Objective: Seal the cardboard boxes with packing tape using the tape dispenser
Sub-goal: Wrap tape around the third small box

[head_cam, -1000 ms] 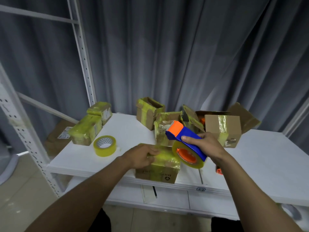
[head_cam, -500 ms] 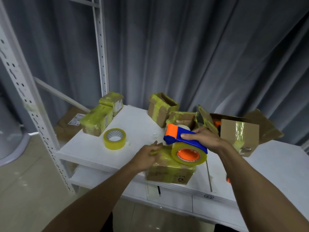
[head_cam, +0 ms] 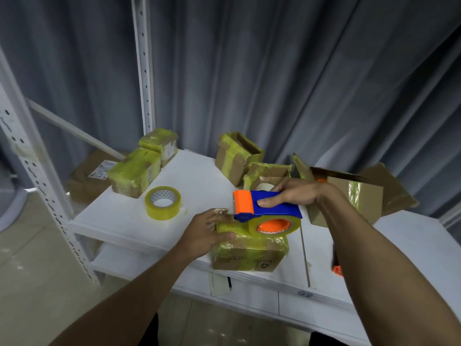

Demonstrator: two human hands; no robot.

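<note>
Centre frame, near table (head_cam: 199, 176) edge: one box (head_cam: 249, 250), already thick with yellowish tape. Left hand (head_cam: 204, 233) presses its left end, fingers spread, not curled. Right hand (head_cam: 296, 193) grips the tape dispenser (head_cam: 267, 208), fingers wrapped round the blue body, roll on the box top. Two taped boxes (head_cam: 136, 172) at upper left look finished. Open-flapped boxes (head_cam: 238, 158) behind remain, so roughly half the work is left.

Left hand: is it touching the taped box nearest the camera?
Touching. Head view: the left hand lies against the taped box, thumb across its top.
</note>
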